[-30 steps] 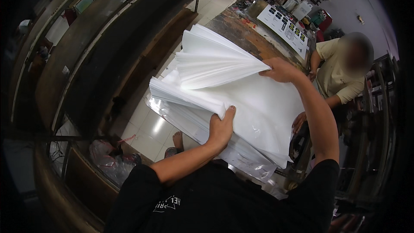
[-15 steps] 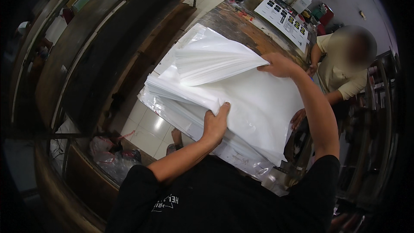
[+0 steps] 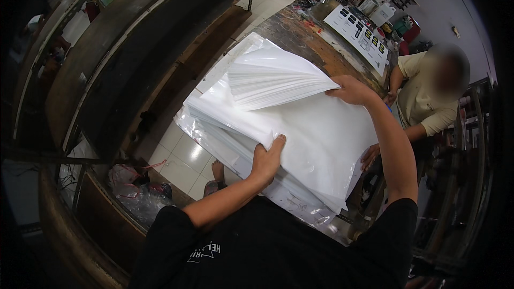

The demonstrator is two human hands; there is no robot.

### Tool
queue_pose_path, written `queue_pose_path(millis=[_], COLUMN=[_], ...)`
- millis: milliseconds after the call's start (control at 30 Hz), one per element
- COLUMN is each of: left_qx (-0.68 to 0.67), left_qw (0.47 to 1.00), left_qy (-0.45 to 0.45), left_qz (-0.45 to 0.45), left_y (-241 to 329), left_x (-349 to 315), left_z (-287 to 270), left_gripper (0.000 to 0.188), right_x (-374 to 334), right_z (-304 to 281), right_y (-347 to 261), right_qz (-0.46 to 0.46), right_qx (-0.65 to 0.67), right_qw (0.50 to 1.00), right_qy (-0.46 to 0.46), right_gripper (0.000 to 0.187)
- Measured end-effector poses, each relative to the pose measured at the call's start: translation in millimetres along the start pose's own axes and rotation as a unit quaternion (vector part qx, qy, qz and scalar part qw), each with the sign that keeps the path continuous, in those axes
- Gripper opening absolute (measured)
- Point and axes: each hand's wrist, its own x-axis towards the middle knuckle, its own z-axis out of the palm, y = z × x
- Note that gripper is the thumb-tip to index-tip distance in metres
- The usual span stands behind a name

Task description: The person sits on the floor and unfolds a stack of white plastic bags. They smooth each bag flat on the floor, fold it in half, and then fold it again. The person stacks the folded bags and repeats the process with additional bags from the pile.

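Note:
A thick stack of large white sheets (image 3: 316, 139) lies before me at the end of the worktable, on clear plastic wrapping (image 3: 300, 203). My right hand (image 3: 350, 90) is closed on the far corner of a fanned wad of these sheets (image 3: 278, 83), which bulges up and curls over the stack. At the near edge my left hand (image 3: 269, 159) grips a bunch of sheets, thumb on top and fingers hidden beneath. Left of that hand, the layered sheet edges stand slightly apart.
Across the table a co-worker (image 3: 428, 93) has a hand beside the stack's right edge. A white printed sheet (image 3: 357, 37) lies farther along the stained worktable (image 3: 300, 32), near bottles and tools. Dark shelves (image 3: 155, 48) stand left; plastic bags (image 3: 136, 187) lie lower left.
The whole view has shifted slightly. Both my hands keep their hold on the sheets, and the fanned wad looks a little more spread.

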Motion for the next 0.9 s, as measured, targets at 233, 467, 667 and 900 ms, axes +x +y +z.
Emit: queue_pose_path(millis=[233, 467, 667, 900], left_qx=[-0.109, -0.158, -0.166, -0.158], left_qw=[0.993, 0.986, 0.98, 0.982], left_qy=[-0.044, -0.053, -0.05, -0.03], left_qz=[-0.004, -0.031, -0.094, -0.101], left_y=[-33.2, -49.7, -46.6, -46.3], left_x=[8.7, 12.8, 12.9, 11.7], left_z=[-11.6, -20.1, -25.7, -27.9], left_gripper=[0.049, 0.047, 0.052, 0.052], right_x=[9.8, 34.2, 43.4, 49.1], right_z=[6.6, 18.9, 31.2, 39.6], right_y=[19.5, 63.1, 69.9, 79.1], right_qz=[0.033, 0.021, 0.046, 0.076], right_qx=[0.046, 0.062, 0.094, -0.001], right_qw=[0.998, 0.997, 0.994, 0.997], right_qy=[-0.022, -0.041, -0.026, 0.018], right_gripper=[0.027, 0.033, 0.033, 0.05])
